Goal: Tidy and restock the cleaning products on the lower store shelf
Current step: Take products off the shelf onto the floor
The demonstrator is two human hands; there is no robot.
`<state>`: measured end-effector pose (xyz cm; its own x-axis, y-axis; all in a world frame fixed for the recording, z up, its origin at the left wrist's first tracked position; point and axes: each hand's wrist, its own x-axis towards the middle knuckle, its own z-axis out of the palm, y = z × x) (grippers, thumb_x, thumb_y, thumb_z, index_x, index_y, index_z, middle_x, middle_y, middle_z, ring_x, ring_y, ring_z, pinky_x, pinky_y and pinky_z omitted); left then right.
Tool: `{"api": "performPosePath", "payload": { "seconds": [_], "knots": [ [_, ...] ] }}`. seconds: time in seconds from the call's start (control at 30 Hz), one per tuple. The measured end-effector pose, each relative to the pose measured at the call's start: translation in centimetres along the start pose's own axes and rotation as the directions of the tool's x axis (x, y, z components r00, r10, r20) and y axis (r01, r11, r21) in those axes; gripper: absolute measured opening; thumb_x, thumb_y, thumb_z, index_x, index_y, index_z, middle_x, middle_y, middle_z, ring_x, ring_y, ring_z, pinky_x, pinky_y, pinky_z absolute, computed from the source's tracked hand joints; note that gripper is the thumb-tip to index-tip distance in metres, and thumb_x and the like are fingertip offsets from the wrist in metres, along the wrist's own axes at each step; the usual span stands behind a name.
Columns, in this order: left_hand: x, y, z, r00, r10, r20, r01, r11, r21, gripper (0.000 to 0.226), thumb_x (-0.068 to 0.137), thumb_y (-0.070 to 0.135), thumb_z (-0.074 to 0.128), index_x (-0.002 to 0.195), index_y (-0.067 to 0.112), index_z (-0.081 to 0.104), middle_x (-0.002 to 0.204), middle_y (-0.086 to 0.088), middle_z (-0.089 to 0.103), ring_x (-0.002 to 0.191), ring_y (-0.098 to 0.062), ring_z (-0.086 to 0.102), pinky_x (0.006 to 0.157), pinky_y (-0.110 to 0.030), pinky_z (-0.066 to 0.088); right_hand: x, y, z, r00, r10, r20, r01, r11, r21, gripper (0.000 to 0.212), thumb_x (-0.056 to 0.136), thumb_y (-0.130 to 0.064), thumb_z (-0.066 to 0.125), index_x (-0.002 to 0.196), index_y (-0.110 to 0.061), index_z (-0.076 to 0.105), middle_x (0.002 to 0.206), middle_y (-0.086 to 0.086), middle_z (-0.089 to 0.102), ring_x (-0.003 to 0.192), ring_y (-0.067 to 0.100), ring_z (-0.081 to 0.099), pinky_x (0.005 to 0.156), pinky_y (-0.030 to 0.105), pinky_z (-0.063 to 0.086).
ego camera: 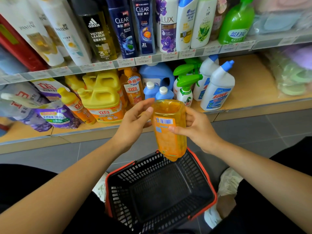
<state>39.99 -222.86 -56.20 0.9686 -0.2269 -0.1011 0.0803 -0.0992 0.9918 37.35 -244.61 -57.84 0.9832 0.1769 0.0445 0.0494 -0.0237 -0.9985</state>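
1. Two hands hold one orange bottle (168, 132) in the air, in front of the lower shelf (249, 85) and above the far rim of the basket (214, 196).
2. This bottle is upside down: its flat base points up toward the shelf, its narrow end hangs down over the basket, and the barcode label faces the camera.
3. The left hand (135, 119) grips the bottle near its base, with the thumb on the near side and the fingers reaching round behind.
4. The right hand (195, 125) clamps the other side, with the thumb pressed on the label and the fingers curled round the far edge.
5. On the lower shelf stand yellow jugs (101, 100), two small blue bottles (150, 91), green-trigger sprayers (184, 92) and white bottles with blue caps (217, 88).
6. Purple refill pouches (55, 115) lean at the shelf's left end (some are tilted over).
7. The basket, black mesh with a red rim, sits on the grey floor between the person's knees.
8. Shampoo bottles (121, 31) line the shelf above.
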Motion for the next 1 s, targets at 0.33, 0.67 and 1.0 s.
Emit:
{"api": "performPosePath", "payload": {
  "seconds": [0.33,0.67,1.0],
  "knots": [
    [-0.3,-0.5,0.0,0.994,0.073,0.087,-0.076,0.997,0.030,0.050,0.093,0.010,0.068,0.137,0.028,0.053,0.122,0.001,0.072,0.107,-0.014,0.071,0.085,-0.028,0.059,0.1,-0.3,0.4,0.989,0.145,-0.026,-0.139,0.978,0.159,0.040,0.080,-0.019,0.080,0.118,-0.016,0.066,0.107,0.005,0.076,0.099,0.021,0.073,0.074,0.029,0.059],
    [-1.8,-3.5,0.1,0.962,-0.142,0.234,0.085,0.967,0.238,0.082,0.078,0.020,0.085,0.149,0.023,0.045,0.126,0.003,0.067,0.114,-0.015,0.067,0.092,-0.029,0.058,0.4,-1.3,0.2,0.950,0.234,-0.208,-0.189,0.958,0.215,0.031,0.082,-0.024,0.080,0.110,-0.015,0.070,0.102,0.004,0.077,0.093,0.021,0.074,0.075,0.041,0.062],
    [-1.4,-2.5,-0.1,0.947,-0.194,0.255,0.221,0.972,-0.081,0.072,0.081,0.020,0.078,0.146,0.034,0.050,0.127,-0.005,0.070,0.114,-0.028,0.069,0.083,-0.037,0.060,0.5,-2.4,-0.5,0.978,0.188,-0.091,-0.167,0.966,0.198,0.051,0.086,-0.015,0.075,0.132,-0.022,0.053,0.112,0.006,0.073,0.102,0.022,0.072,0.073,0.042,0.062]
  ]
}}
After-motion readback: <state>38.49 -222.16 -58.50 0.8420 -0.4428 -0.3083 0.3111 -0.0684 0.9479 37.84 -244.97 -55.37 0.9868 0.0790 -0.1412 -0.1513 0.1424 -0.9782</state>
